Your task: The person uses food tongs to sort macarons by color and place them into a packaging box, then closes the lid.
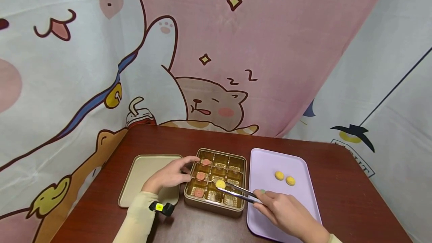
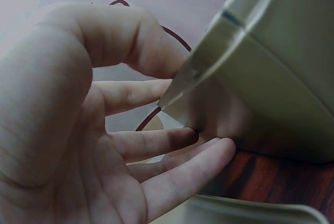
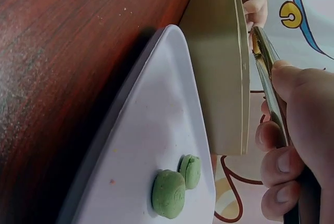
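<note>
My right hand (image 1: pixel 287 209) grips metal tongs (image 1: pixel 237 193) with dark handles. Their tips pinch a yellow macaron (image 1: pixel 221 184) over the middle column of a gold box (image 1: pixel 214 208) with a divided insert. Three pink macarons (image 1: pixel 200 176) sit in the left column's compartments, one in each. At the box's left side, my left hand (image 1: pixel 170 175) touches the rim and outer wall with fairly straight fingers (image 2: pixel 177 177). On the lilac tray (image 1: pixel 270 160) to the right lie two yellow macarons (image 1: pixel 279 175). Two green macarons (image 3: pixel 168 193) show on that tray in the right wrist view.
A beige tray (image 1: pixel 145 164) lies left of the box, partly under my left forearm. The dark red wooden table (image 1: pixel 351 198) reaches back to a cartoon-printed cloth (image 1: pixel 287 48). Small crumbs (image 3: pixel 112 181) dot the lilac tray.
</note>
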Motion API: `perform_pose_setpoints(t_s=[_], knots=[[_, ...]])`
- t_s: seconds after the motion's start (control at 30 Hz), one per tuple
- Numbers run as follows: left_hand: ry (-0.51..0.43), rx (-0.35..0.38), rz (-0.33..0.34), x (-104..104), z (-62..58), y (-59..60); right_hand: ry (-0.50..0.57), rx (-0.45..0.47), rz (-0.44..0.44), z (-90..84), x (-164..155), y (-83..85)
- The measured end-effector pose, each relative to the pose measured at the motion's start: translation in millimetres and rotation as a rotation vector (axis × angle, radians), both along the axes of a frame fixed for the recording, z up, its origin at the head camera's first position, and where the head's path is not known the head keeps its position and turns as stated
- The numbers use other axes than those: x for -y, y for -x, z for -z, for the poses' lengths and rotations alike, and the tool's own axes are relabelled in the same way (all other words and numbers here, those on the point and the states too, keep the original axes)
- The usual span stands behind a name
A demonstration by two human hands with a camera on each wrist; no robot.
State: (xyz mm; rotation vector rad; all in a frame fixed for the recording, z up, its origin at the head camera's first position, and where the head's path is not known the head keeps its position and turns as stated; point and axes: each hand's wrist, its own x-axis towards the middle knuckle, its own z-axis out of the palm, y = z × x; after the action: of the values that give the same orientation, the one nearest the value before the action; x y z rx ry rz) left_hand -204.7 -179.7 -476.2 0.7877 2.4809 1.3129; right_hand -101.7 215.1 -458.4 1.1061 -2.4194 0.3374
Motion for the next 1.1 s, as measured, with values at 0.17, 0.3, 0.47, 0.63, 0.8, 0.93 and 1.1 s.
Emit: perform_pose_setpoints(t_s=[0.17, 0.3, 0.47, 0.63, 0.8, 0.93, 1.1], knots=[[-0.001, 0.015, 0.001, -0.7, 0.2, 0.0, -0.018, 0.002, -0.006, -0.9, 1.4, 0.0], [-0.005, 0.020, -0.004, -1.7, 0.7, 0.4, -0.047, -0.002, 0.012, -1.4, 0.5, -0.4], [-0.008, 0.027, -0.011, -1.9, 1.0, 0.8, -0.061, 0.005, 0.036, -4.2, -0.9, -1.4], [-0.012, 0.043, -0.011, -1.9, 0.9, 0.4, -0.055, 0.015, 0.044, -4.9, -2.5, -2.6], [-0.014, 0.044, -0.010, -2.4, 1.4, 0.5, -0.035, 0.036, 0.074, -4.4, -7.9, -3.5], [-0.009, 0.042, -0.010, -2.7, 1.9, 0.6, -0.009, 0.045, 0.111, -6.2, -14.6, -3.8], [-0.008, 0.045, -0.011, -2.5, 1.6, 0.2, -0.002, 0.075, 0.174, -10.5, -23.4, -4.0]])
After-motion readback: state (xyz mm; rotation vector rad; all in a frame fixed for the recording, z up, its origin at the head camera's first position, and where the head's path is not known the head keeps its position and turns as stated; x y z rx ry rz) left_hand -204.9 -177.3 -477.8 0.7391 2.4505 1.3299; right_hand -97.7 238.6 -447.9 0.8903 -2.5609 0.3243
